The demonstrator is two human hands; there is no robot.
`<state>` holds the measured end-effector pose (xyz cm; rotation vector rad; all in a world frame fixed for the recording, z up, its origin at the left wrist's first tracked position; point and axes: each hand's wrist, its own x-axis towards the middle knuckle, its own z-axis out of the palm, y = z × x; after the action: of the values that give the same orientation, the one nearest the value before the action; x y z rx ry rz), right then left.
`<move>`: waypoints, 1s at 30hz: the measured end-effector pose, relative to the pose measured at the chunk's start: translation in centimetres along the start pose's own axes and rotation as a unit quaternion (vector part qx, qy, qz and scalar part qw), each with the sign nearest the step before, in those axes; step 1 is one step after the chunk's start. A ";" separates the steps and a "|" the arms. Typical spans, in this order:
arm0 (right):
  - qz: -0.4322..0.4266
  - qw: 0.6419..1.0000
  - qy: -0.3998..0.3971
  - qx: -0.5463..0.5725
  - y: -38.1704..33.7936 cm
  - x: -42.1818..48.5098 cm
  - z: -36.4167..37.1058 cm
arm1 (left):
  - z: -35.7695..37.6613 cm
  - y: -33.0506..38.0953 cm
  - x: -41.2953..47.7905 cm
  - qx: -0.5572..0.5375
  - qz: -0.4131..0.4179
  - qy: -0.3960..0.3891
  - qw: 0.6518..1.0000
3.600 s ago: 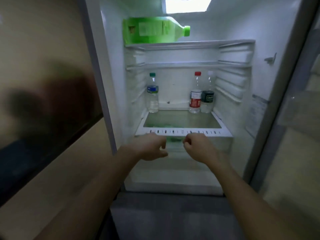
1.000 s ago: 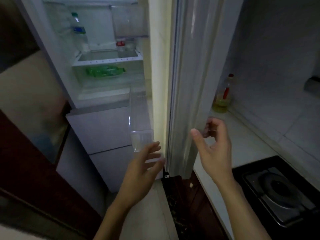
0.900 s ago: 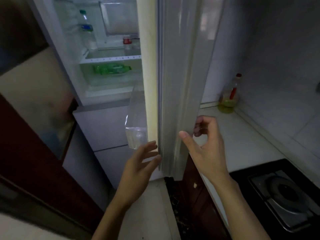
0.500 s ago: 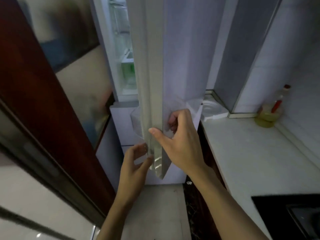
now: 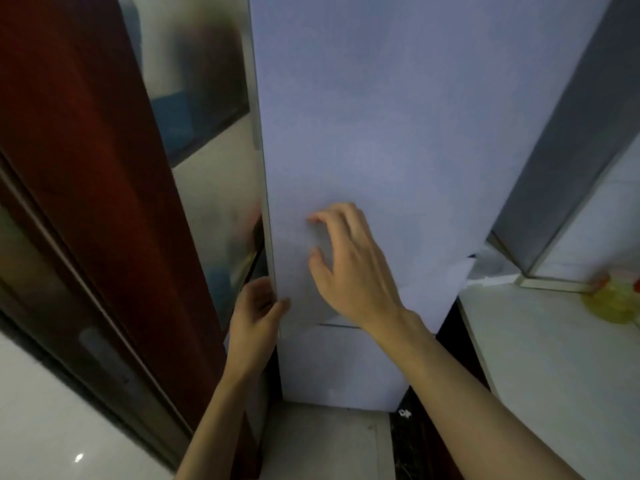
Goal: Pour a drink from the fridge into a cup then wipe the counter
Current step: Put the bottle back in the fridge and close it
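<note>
The pale fridge door [image 5: 398,116] fills the middle of the view and lies flush with the lower door [image 5: 346,368] beneath it. My left hand [image 5: 256,313] grips the upper door's left edge near its bottom corner, thumb on the front and fingers behind. My right hand [image 5: 349,265] rests on the door's front with spread, slightly bent fingers, the fingertips touching the panel. Neither a drink bottle nor a cup is in view; the fridge's inside is hidden.
A white counter [image 5: 554,358] runs along the right, with a blurred yellow bottle [image 5: 613,303] at its back by the tiled wall. A dark red sliding-door frame [image 5: 86,168] and its glossy panel [image 5: 207,98] stand close on the left. Floor tiles [image 5: 325,445] lie below.
The fridge door has swung from wide open to flat against the fridge, hiding the shelves and bottles. My right hand moved from the door's edge onto its front; my left hand stays at the edge.
</note>
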<state>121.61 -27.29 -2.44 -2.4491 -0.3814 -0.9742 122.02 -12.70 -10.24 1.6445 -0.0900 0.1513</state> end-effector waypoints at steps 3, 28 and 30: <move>-0.034 0.998 0.020 -0.047 1.6 3.6 1.4 | -0.6 -0.5 4.7 0.026 -0.018 0.008 0.999; -0.020 0.949 -0.058 -0.311 12.0 16.8 10.1 | 3.0 -4.8 28.7 0.145 -0.073 -0.003 0.987; -0.022 0.950 -0.065 -0.303 11.9 16.6 10.1 | 2.9 -5.0 28.8 0.146 -0.068 -0.001 0.987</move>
<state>144.12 -30.77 -1.08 -3.0812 -0.1943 -1.0698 151.34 -14.28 -11.02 1.9366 0.0441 0.0600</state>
